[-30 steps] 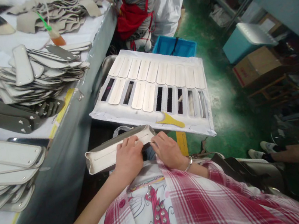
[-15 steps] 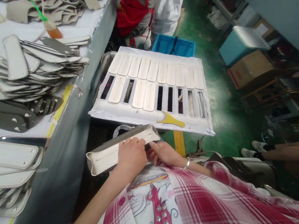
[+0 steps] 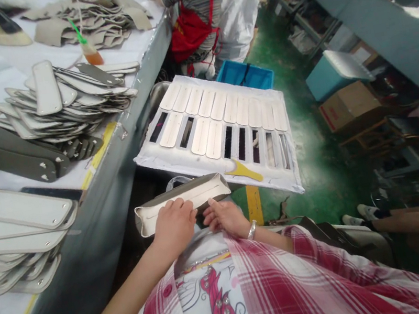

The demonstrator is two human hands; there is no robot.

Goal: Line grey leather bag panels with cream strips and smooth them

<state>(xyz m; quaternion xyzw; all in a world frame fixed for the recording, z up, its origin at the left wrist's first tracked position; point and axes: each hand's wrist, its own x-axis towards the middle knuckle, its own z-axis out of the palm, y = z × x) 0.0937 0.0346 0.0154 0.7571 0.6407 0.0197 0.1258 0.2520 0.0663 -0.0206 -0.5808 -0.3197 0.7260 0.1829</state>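
Note:
A grey-olive bag (image 3: pixel 209 184) with a long cream panel facing up lies across my lap, its open-looking left end showing a cream edge. A clear plastic-like loop (image 3: pixel 176 181) shows along its far side. My left hand (image 3: pixel 175 222) is closed over the panel and near edge, left of the middle. Close by on the right, my right hand (image 3: pixel 226 217) is at the bag's near edge, thumb up and fingers curled; what lies under those fingers is hidden.
Ahead stands a white slotted board (image 3: pixel 177 154) holding cream strips, with a yellow scraper-like tool (image 3: pixel 249 172) on it. The left table carries stacked cream panels (image 3: pixel 19 208), grey straps (image 3: pixel 18 155) and a green-tipped glue bottle (image 3: pixel 92 53). A co-worker (image 3: pixel 192 0) is beyond.
My view has shifted slightly, so the table and board sit lower and further right. My left hand has slid left along the bag, and a gap has opened between my hands.

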